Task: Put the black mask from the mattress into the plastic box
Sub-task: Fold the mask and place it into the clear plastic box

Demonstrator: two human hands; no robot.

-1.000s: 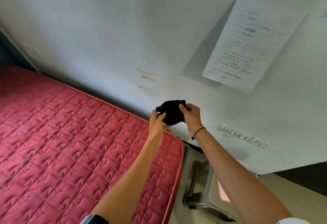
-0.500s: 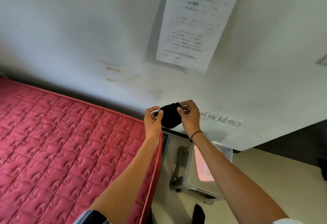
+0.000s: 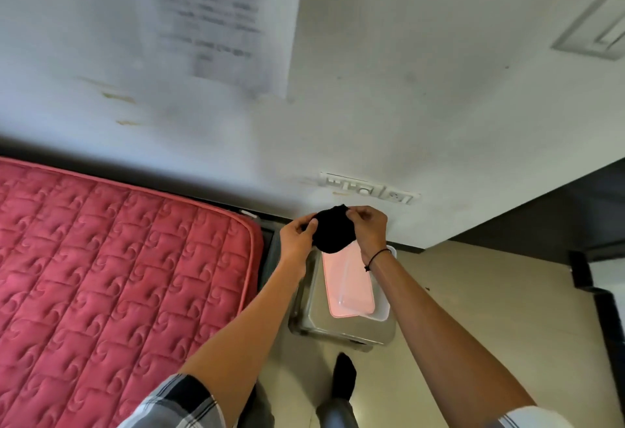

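The black mask [image 3: 333,232] hangs in the air between both my hands, folded into a rounded pad. My left hand [image 3: 297,232] pinches its left edge and my right hand [image 3: 369,228] pinches its upper right edge. Right below the mask lies the plastic box [image 3: 380,306], white-walled with a pink lid or inside showing, resting on a grey metal stool. The mask's lower edge overlaps the far end of the box in the picture. The red quilted mattress [image 3: 111,278] spreads out to the left.
A metal stool [image 3: 338,328] stands on the beige floor between the mattress and a dark cabinet [image 3: 558,218] at right. The white wall carries a paper notice [image 3: 223,21] and a socket strip [image 3: 368,188]. My foot in a black sock [image 3: 344,377] is near the stool.
Both hands have carried the mask rightward off the mattress until it hangs over the plastic box. The view has swung right and down, bringing the stool and box fully into sight.
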